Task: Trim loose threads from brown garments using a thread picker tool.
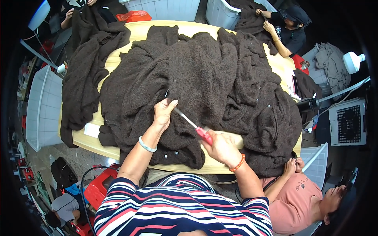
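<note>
Left hand (163,112) flat on the dark brown knitted garment (189,82), fingers pressed together and bent, thumb and forefinger pinching the knit right at the tip of the tool. Pale bangle (147,145) on that wrist. Right hand (220,147) closed around the red handle of the scissors (195,126), fingers curled tight, thin metal blade angled up and left toward the left hand's fingertips. Orange bead bracelet (237,163) on the right wrist.

Garment heaped in thick folds over most of the oval wooden table (114,59), directly in front of the striped shirt (177,208), its near edge hanging over the table's front rim. More brown knitwear (84,70) draped over the table's left end, touching the main heap. Small white card (91,130) on the bare wood at the near left corner.

Across the table, top right, a person in a dark top (289,33) gripping more brown knit beside a white bin (222,13). Lower right, a person in a pink shirt (295,200), hand at the heap's hanging edge. Red stool (102,187) on the floor, lower left. White lamp (351,62) at the right edge.
</note>
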A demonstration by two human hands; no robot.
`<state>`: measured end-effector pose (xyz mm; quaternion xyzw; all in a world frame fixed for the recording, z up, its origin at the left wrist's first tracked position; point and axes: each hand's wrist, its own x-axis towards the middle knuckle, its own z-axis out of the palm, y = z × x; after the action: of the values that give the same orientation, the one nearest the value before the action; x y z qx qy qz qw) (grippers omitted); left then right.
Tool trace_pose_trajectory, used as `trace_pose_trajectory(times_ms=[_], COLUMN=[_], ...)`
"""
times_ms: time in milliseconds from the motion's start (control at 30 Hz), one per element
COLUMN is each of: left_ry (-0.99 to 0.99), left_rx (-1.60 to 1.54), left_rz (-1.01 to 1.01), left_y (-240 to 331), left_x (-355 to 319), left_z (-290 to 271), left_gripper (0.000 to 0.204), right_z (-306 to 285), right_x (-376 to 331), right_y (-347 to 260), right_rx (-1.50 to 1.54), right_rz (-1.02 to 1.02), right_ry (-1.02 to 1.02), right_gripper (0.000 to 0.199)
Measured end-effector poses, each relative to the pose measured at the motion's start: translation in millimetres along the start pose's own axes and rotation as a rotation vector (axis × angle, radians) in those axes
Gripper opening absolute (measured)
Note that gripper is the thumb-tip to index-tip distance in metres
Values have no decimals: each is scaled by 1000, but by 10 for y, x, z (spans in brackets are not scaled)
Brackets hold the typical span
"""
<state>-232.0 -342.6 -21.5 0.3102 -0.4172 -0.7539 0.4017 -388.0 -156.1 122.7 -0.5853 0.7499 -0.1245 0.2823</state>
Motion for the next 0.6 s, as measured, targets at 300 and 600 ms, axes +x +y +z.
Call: trace_pose_trajectory(times_ms=[300,600], left_ry=[-52,-32], left_rx=[-116,21], left_rz=[-113,-1], left_y=[449,262], left_x=[401,629], left_z=[178,214], left_gripper=[36,14], right_z=[-44,-132], right_x=[-4,245], right_y=[153,2], right_rx=[74,-12], right_rz=[26,45], right_ry=[156,297], right_gripper=[22,20])
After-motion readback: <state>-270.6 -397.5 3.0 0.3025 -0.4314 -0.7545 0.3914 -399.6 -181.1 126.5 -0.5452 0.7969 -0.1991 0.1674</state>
